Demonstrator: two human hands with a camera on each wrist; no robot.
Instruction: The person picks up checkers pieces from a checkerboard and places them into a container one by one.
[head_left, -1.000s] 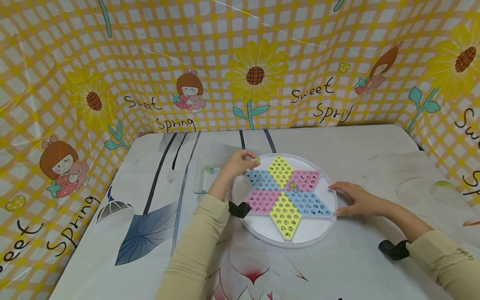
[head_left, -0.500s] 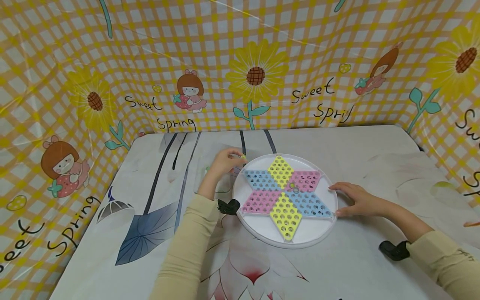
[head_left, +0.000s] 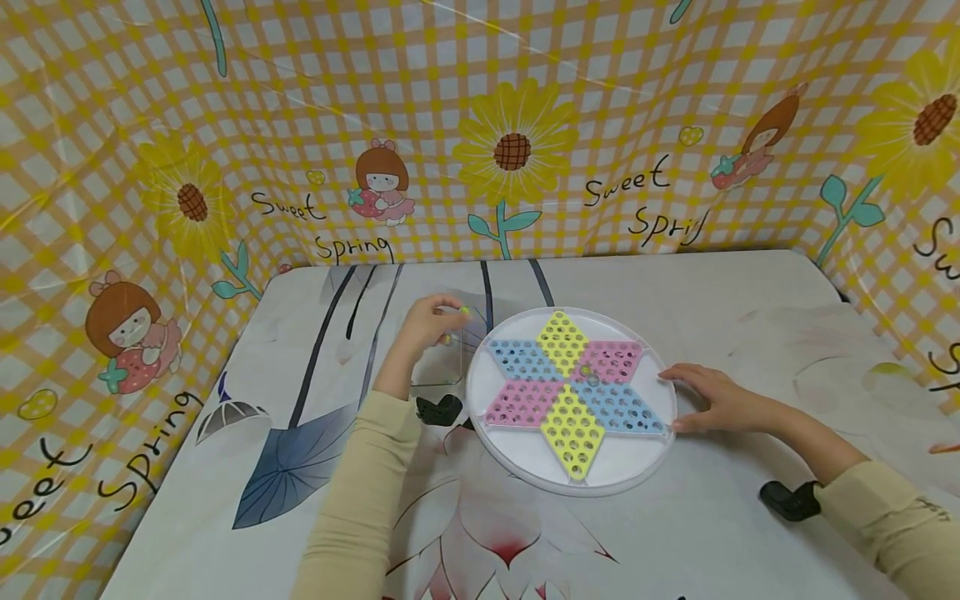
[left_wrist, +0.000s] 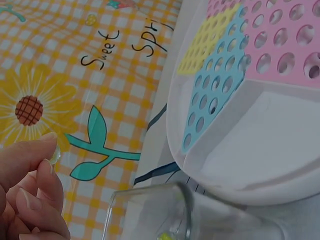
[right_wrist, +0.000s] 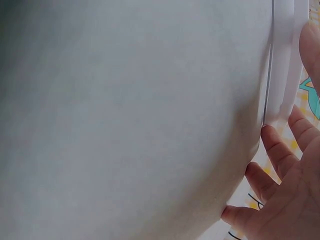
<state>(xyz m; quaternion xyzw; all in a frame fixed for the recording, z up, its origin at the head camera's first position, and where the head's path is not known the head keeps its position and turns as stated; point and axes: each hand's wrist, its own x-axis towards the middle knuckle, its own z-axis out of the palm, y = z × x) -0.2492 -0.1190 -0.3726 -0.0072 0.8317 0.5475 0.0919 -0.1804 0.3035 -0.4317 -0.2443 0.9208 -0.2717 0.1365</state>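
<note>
My left hand [head_left: 420, 329] pinches a yellow-green glass marble [left_wrist: 56, 155] between thumb and index finger, above a clear plastic box [head_left: 438, 382]. At least one more yellowish marble [left_wrist: 166, 235] lies inside that box. Just right of it is a round white Chinese checkers board [head_left: 637, 457] with a star of yellow, pink and blue points full of holes. Two marbles [head_left: 587, 372] sit near the star's middle. My right hand [head_left: 716, 402] rests at the board's right rim, fingers spread and fingertips against the edge, as the right wrist view also shows.
A white table cover [head_left: 750, 325] printed with flowers and leaves lies under everything. Yellow checked cloth [head_left: 300, 100] hangs as a wall behind and at both sides. A black wrist-camera mount [head_left: 790, 500] sits by each sleeve.
My left hand has moved left from over the board's upper left edge to above the clear box, carrying the marble. My right hand has stayed at the rim.
</note>
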